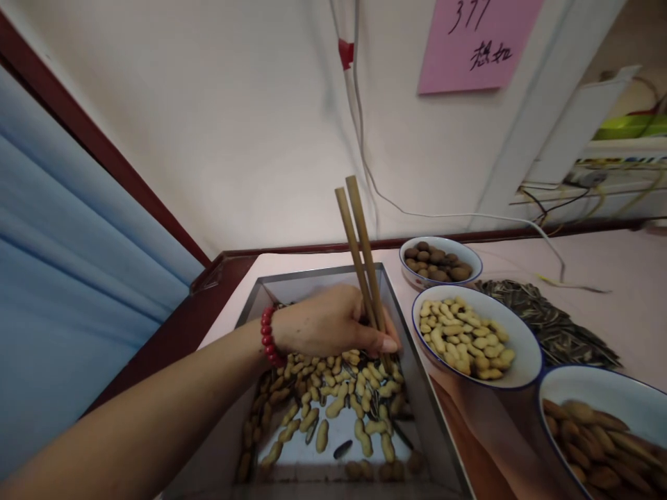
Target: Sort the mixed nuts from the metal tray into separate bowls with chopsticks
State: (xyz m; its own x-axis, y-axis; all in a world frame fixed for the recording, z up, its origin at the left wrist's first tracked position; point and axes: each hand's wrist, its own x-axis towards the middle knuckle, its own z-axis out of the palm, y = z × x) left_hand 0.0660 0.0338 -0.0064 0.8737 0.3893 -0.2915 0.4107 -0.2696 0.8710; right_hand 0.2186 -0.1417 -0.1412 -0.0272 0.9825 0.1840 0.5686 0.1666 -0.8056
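My left hand [338,323], with a red bead bracelet [267,337] at the wrist, is closed around a pair of wooden chopsticks [360,243]. Their thick ends point up, and the lower tips reach down among unshelled peanuts [338,399], where they are partly hidden. The hand is inside a deep metal-rimmed box [438,417] and covers its far part. Dark striped sunflower seeds [342,449] lie among the peanuts, and some round brown nuts [359,471] lie along the near side. My right hand does not show.
Right of the box stand a bowl of peanuts [526,344], a bowl of round brown nuts [473,258] and a bowl of long brown nuts [633,392]. A sunflower seed pile [547,323] lies beside them. Behind are a wall and a white cable [448,215]; a blue curtain [67,278] hangs left.
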